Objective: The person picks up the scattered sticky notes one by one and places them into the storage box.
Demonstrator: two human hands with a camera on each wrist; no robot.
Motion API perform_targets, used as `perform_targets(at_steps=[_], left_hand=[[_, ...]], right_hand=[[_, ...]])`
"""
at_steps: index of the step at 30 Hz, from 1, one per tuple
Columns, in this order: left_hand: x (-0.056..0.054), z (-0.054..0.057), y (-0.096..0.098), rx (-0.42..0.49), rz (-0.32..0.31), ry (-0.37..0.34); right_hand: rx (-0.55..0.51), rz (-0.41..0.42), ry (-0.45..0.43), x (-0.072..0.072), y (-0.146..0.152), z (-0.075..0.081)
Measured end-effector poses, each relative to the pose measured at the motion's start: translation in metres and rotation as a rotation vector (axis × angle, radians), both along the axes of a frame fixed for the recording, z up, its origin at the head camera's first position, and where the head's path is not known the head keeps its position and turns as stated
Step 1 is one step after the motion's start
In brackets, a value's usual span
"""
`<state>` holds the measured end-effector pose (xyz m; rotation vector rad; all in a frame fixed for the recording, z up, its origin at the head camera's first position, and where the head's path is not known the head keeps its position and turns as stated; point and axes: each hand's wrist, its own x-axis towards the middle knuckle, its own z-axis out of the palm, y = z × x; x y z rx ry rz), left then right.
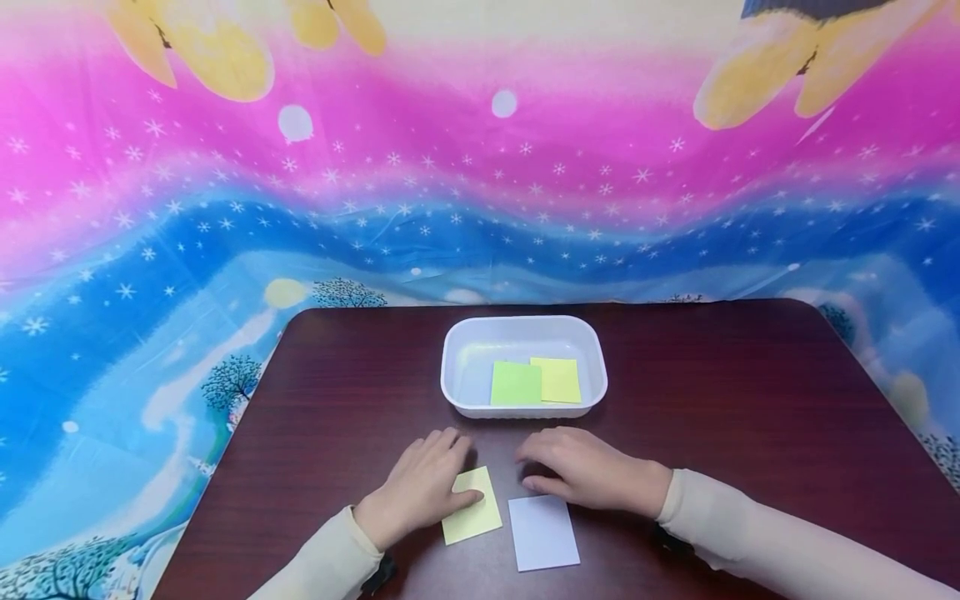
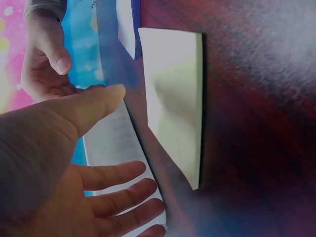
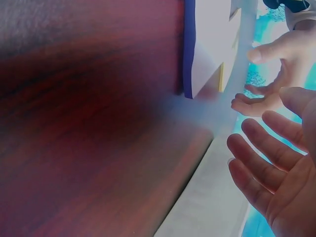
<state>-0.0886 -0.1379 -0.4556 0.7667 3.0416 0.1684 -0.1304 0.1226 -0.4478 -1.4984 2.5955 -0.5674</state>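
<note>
In the head view a pale yellow sticky note pad (image 1: 474, 523) lies on the table under my left hand (image 1: 422, 483), whose thumb reaches over it. The left wrist view shows that hand with its fingers apart above the pad (image 2: 173, 94), gripping nothing. Just beyond a pale lavender sticky note pad (image 1: 545, 540) is my right hand (image 1: 581, 471), its fingers loosely bent and holding nothing. From the right wrist, the lavender pad (image 3: 207, 44) shows a dark blue-violet edge and stands apart from the fingers.
A white plastic tray (image 1: 459, 375) stands behind both hands. Inside it lie a green sticky note pad (image 1: 515, 383) and a yellow one (image 1: 560, 381), partly overlapping. The dark brown table (image 1: 720, 392) ends at a patterned cloth backdrop (image 1: 420, 158).
</note>
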Motion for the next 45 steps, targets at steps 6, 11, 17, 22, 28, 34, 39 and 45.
perform_targets(at_steps=[6,11,17,22,28,34,39,45], left_hand=[[0.003,-0.002,-0.001,-0.012,0.017,-0.05],[0.005,-0.006,-0.001,-0.013,0.011,-0.05],[0.007,-0.008,0.0,-0.014,-0.003,-0.02],[0.006,-0.009,0.0,-0.004,-0.015,-0.009],[0.006,-0.008,0.001,0.016,-0.016,-0.027],[0.005,-0.007,0.001,0.052,-0.025,-0.05],[0.005,-0.007,0.001,0.073,-0.009,-0.073],[0.004,-0.008,0.001,0.087,0.004,-0.087]], right_hand=[[-0.015,0.021,0.035,0.003,-0.002,-0.007],[-0.028,0.056,0.069,0.005,-0.005,-0.012],[-0.027,0.07,0.079,0.007,-0.006,-0.014],[-0.004,0.058,0.071,0.008,-0.007,-0.015],[0.019,0.052,0.051,0.009,-0.008,-0.014],[0.027,0.05,0.047,0.008,-0.008,-0.013],[0.023,0.056,0.056,0.008,-0.008,-0.014],[0.015,0.061,0.068,0.007,-0.008,-0.014]])
